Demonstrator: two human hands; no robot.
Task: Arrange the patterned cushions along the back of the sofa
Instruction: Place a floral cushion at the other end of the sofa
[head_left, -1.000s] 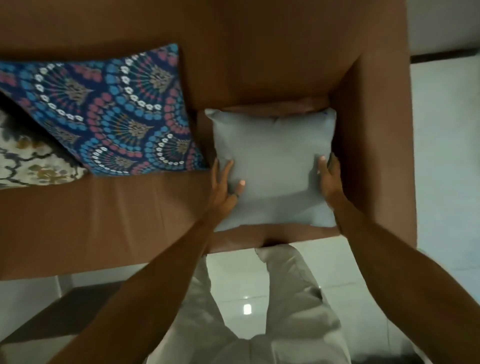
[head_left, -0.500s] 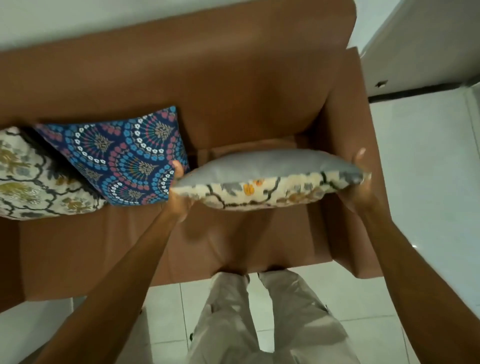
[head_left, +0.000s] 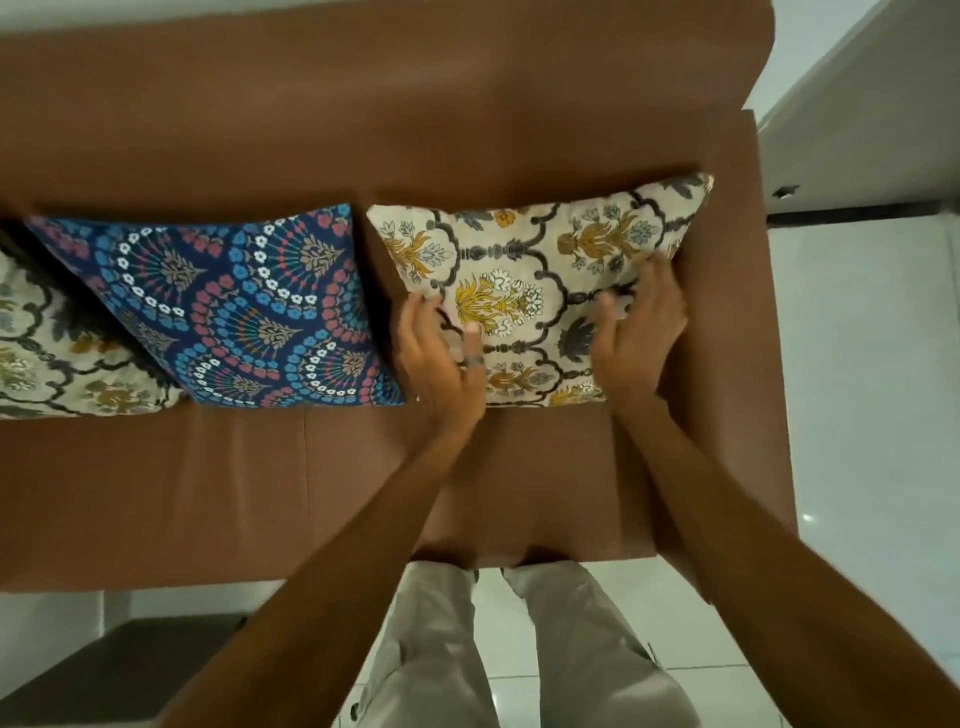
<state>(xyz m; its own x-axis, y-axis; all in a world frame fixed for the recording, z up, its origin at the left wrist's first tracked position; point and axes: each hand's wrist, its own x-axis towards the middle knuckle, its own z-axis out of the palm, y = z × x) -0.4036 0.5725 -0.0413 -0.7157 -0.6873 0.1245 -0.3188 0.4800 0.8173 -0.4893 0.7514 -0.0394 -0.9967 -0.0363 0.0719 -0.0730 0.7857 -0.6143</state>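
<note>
A cream floral cushion (head_left: 540, 291) stands with its patterned face outward against the backrest of the brown sofa (head_left: 363, 130), its right edge tucked against the sofa's right armrest (head_left: 727, 322). Both hands are on it. The left hand (head_left: 441, 358) lies on the cushion's lower left part, its fingers (head_left: 423, 312) curled around the left edge while the thumb, which wears a ring, presses flat on the printed front. The right hand (head_left: 636, 338) covers the lower right corner, its fingers (head_left: 660, 291) spread and bent over the fabric next to the armrest, the thumb lying on the front; this reads as a loose grasp rather than a clenched one.

Just left of the left hand's fingers, with a narrow strip of brown backrest between, a blue fan-patterned cushion (head_left: 244, 312) leans against the backrest. Farther left again, partly overlapped by the blue one and cut by the frame edge, sits a second cream floral cushion (head_left: 57, 358). Below the hands the seat is bare brown upholstery, and beyond its front edge the person's pale trousers (head_left: 441, 649) stand on a white tiled floor (head_left: 857, 364).
</note>
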